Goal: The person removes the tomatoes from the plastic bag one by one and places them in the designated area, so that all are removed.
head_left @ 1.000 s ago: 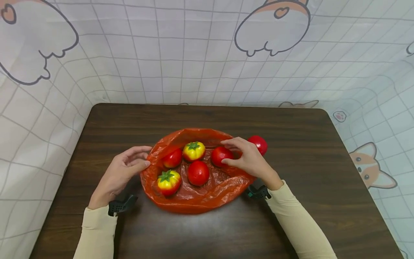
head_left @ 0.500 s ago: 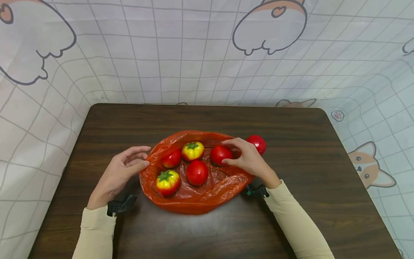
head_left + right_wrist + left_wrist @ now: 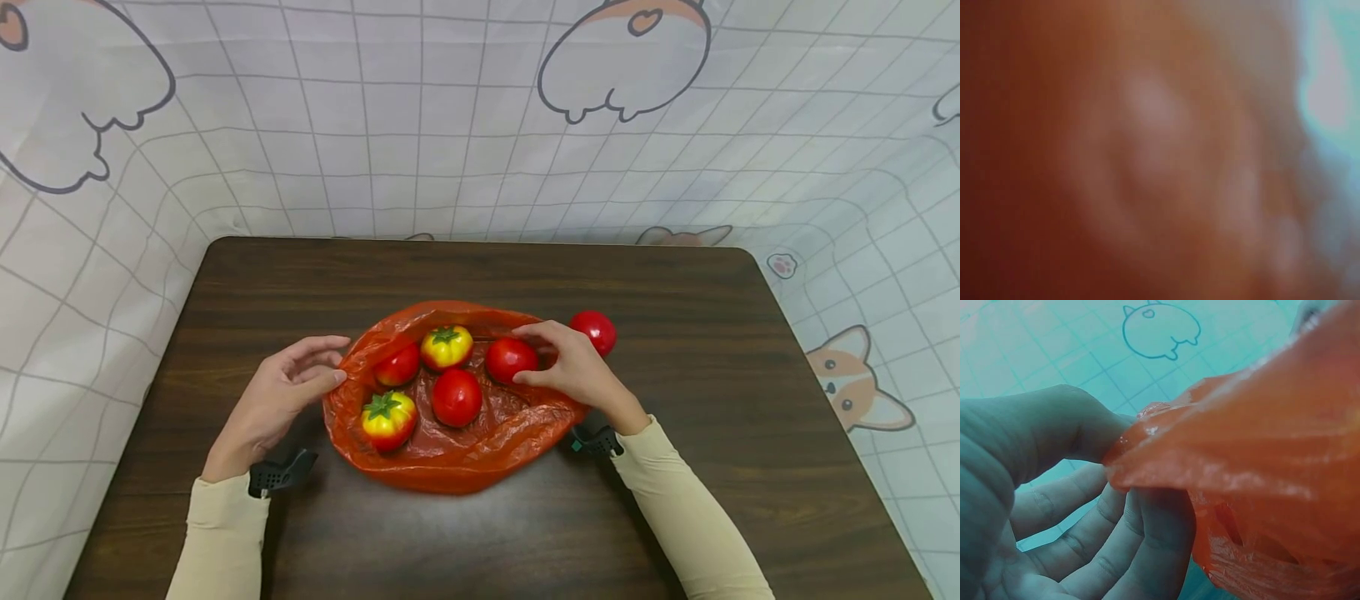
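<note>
A red plastic bag (image 3: 450, 479) lies spread open at the middle of the table. My left hand (image 3: 273, 400) pinches its left rim between thumb and fingers; the left wrist view shows the bag's edge (image 3: 1147, 450) caught there. My right hand (image 3: 573, 367) reaches over the right rim, thumb and fingers curled round a glossy red tomato (image 3: 510, 358) inside the bag. Also in the bag are another red tomato (image 3: 457, 397), a partly shaded one (image 3: 397, 365), and two yellow-red tomatoes with green leafy tops, one at the back (image 3: 447, 347), one in front (image 3: 388, 422).
One more red tomato (image 3: 595, 332) sits on the dark wooden table (image 3: 712, 400), outside the bag behind my right hand. Around the table hangs a white grid-patterned cloth (image 3: 450, 125) with cartoon dogs. The right wrist view is a reddish blur close to the bag.
The head view has shifted slightly. Both hands keep their places, left at the bag's rim and right at the tomato.
</note>
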Tool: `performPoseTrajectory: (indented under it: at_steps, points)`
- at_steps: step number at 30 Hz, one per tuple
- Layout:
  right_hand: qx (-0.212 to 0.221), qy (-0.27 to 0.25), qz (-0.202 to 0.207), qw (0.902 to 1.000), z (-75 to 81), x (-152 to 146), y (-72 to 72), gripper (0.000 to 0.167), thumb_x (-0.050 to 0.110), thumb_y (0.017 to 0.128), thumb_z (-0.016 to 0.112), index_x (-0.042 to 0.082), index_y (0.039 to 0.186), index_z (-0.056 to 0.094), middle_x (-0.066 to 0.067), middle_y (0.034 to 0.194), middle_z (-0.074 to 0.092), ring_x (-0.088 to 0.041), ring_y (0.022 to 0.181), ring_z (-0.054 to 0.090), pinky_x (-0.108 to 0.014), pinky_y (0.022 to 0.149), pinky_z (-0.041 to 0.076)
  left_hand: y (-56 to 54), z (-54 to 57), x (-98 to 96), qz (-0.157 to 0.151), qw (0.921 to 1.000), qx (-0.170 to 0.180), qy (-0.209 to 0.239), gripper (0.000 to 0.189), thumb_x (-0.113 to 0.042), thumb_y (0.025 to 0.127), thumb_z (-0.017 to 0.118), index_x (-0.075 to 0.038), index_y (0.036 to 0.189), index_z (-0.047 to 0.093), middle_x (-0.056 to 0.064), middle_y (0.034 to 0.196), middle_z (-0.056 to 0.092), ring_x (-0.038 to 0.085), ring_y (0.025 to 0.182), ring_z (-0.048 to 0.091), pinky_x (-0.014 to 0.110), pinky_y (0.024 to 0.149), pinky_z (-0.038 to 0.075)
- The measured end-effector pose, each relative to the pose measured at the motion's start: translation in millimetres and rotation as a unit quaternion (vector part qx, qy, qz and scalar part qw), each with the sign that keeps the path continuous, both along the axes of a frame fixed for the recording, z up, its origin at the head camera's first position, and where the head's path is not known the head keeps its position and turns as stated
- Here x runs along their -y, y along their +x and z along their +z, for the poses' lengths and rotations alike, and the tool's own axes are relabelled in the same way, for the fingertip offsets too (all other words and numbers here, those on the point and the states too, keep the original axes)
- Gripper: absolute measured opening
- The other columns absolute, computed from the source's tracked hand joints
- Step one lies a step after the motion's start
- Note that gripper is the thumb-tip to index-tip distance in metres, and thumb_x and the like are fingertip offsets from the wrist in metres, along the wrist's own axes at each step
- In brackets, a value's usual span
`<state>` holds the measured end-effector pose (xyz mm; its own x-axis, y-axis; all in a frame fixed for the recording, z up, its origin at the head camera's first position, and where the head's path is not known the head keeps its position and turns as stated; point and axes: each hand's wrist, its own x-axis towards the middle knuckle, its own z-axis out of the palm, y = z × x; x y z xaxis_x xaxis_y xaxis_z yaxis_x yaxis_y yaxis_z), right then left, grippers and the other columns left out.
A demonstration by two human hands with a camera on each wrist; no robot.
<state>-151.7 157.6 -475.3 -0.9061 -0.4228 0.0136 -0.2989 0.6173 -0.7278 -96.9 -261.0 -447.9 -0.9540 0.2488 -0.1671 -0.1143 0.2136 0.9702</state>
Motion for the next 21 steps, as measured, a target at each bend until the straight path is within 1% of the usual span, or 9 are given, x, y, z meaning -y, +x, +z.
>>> performPoseTrajectory:
  at_steps: [11, 17, 21]
  points:
    - [-0.011, -0.018, 0.002, 0.9998, 0.5, -3.4, 2.5, 0.056, 0.022, 0.080, 0.090, 0.017, 0.130, 0.067, -0.004, 0.131, 0.068, -0.023, 0.114, 0.069, -0.044, 0.100, 0.061, 0.2, 2.8, -2.8, 0.000, 1.0000, -0.001, -0.010, 0.050, -0.025, 0.100, 0.070, -0.011, 0.145, 0.054, -0.001, 0.116, 0.065, 0.007, 0.100, 0.072, 0.022, 0.088, 0.062]
    - [-0.012, -0.043, 0.005, 0.9990, 6.1, -7.5, 5.8, 0.055, 0.020, 0.079, 0.090, 0.017, 0.129, 0.067, -0.004, 0.130, 0.068, -0.024, 0.115, 0.067, -0.046, 0.100, 0.061, 2.0, 0.1, -4.3, 0.000, 0.9999, 0.004, -0.013, 0.051, -0.027, 0.100, 0.070, -0.012, 0.145, 0.053, -0.001, 0.116, 0.066, 0.008, 0.101, 0.072, 0.022, 0.089, 0.062]
    - [-0.021, -0.057, 0.005, 0.9982, 11.0, -10.1, 6.7, 0.054, 0.020, 0.079, 0.090, 0.017, 0.128, 0.067, -0.003, 0.130, 0.068, -0.023, 0.115, 0.067, -0.045, 0.099, 0.061, 2.9, 0.0, -4.0, -0.004, 0.9999, 0.000, -0.014, 0.051, -0.026, 0.100, 0.069, -0.011, 0.145, 0.053, 0.000, 0.116, 0.066, 0.008, 0.101, 0.073, 0.024, 0.088, 0.062]
